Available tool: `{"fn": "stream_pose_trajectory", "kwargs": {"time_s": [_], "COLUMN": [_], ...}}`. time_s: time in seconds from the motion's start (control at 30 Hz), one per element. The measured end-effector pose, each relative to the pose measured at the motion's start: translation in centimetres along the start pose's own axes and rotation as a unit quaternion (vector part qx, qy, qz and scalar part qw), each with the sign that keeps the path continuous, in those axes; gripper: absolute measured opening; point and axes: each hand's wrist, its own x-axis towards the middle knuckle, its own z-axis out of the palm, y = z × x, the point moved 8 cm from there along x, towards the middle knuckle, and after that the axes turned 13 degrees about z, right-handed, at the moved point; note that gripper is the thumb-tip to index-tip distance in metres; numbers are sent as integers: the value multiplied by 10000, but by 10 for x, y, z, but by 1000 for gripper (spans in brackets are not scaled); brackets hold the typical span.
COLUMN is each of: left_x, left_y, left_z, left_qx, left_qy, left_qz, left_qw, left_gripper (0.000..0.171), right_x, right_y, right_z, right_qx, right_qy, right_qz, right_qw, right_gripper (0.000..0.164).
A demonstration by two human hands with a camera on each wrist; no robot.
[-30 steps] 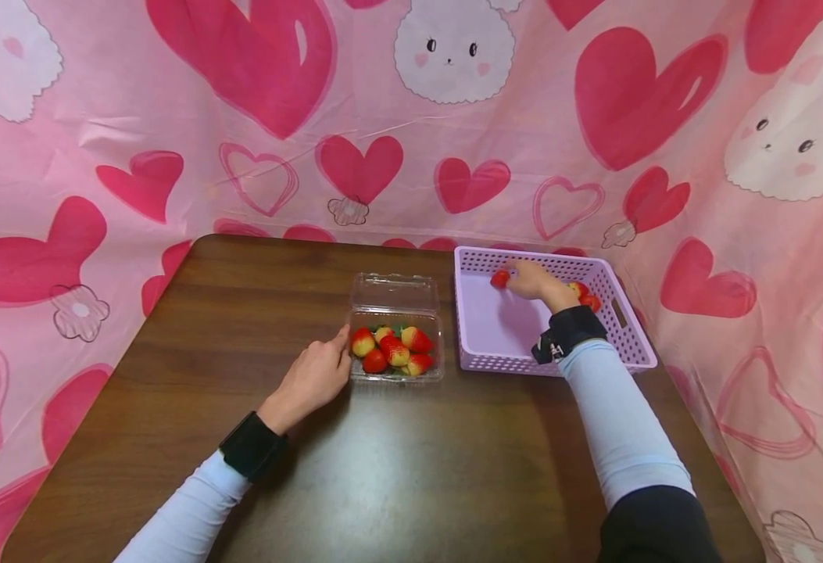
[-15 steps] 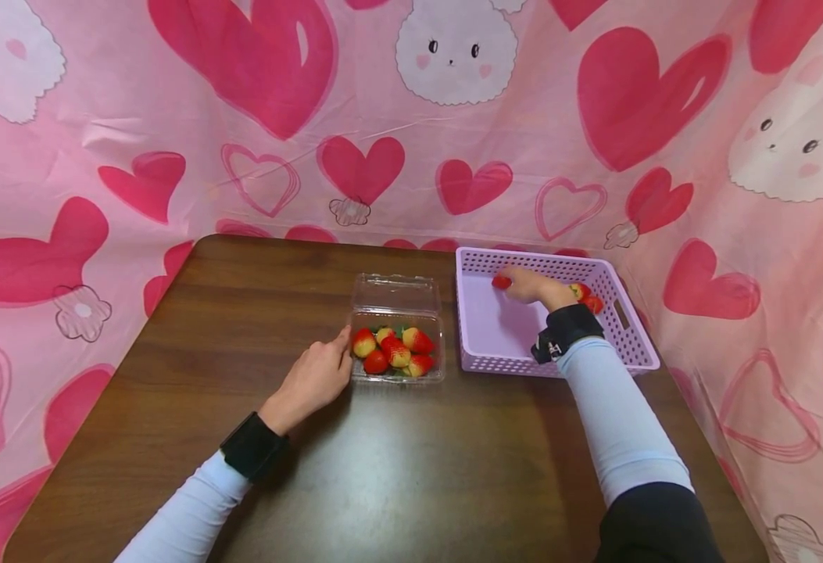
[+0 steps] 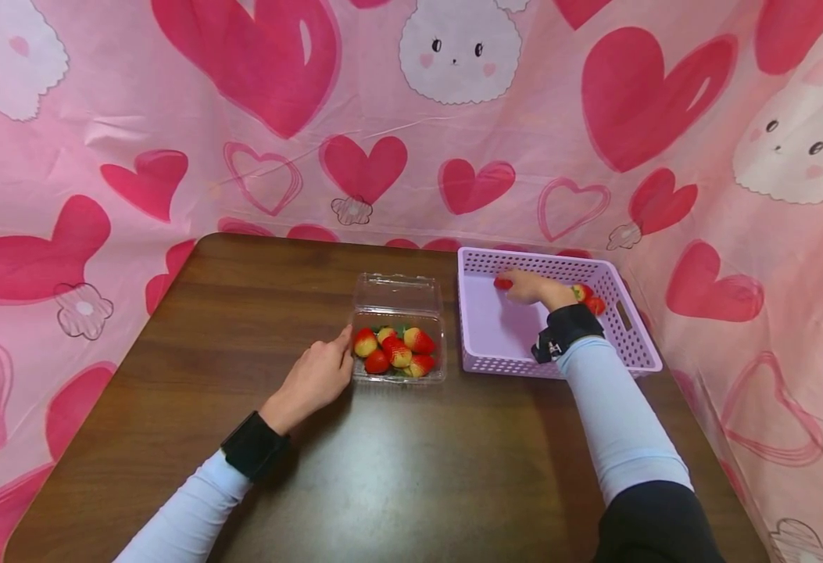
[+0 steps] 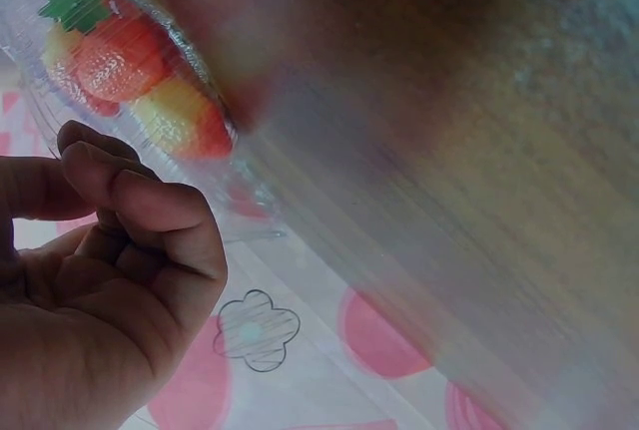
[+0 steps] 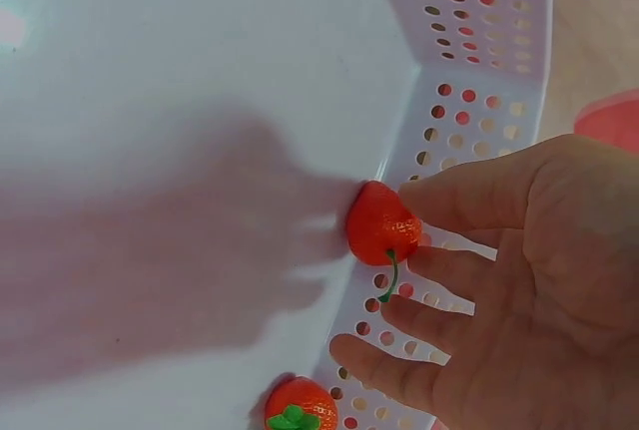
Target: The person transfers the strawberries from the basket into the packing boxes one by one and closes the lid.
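An open clear plastic box (image 3: 444,344) of several red-and-yellow strawberries (image 3: 397,352) stands mid-table, its lid (image 3: 398,292) tipped back. My left hand (image 3: 313,377) holds the box's left side at the rim; the left wrist view shows curled fingers (image 4: 165,206) there, thumb tip hidden behind them. Inside the lilac basket (image 3: 495,332) my right hand (image 3: 529,286) pinches a red strawberry (image 5: 381,225) with a green stem, low at the perforated wall. In the right wrist view the thumb is on one side of it, the index finger on the other, the remaining fingers loosely spread.
Another strawberry (image 5: 300,408) lies by the basket wall in the right wrist view. In the head view, strawberries (image 3: 589,299) show behind my right wrist. The brown table (image 3: 383,469) meets a pink heart-print cloth (image 3: 362,168) at its back and sides.
Across the second, my right hand and its strawberry stay nearly in place, with the fruit dipping slightly lower in the basket. The left hand stays at the box. The head view drifts slightly.
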Motion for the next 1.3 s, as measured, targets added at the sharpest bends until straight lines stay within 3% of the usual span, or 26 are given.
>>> {"fn": "stream_pose_trajectory", "kwargs": {"time_s": [0.1, 0.2, 0.5, 0.83, 1.13, 1.3], "left_x": [0, 0, -1, -1, -1, -1], "left_y": [0, 1, 2, 2, 2, 2], "left_z": [0, 0, 2, 1, 1, 1], "left_qx": [6, 0, -5, -12, -15, -27], "left_qy": [18, 29, -23, -23, -49, -44], "left_qz": [4, 4, -37, -17, -30, -37], "left_qw": [10000, 10000, 10000, 10000, 10000, 10000], "left_gripper": [58, 58, 58, 58, 58, 58], "right_x": [19, 24, -34, -26, -33, -34], "right_y": [12, 17, -15, -18, -23, -24], "right_z": [7, 10, -5, -7, -5, -5], "right_qx": [-173, -128, 194, 331, 399, 526], "right_qy": [84, 43, -256, -121, -210, -224], "right_qz": [-22, 8, 178, -223, 172, 104], "right_qw": [9998, 9999, 9993, 9991, 9988, 9983], "right_gripper": [63, 65, 61, 59, 61, 54]}}
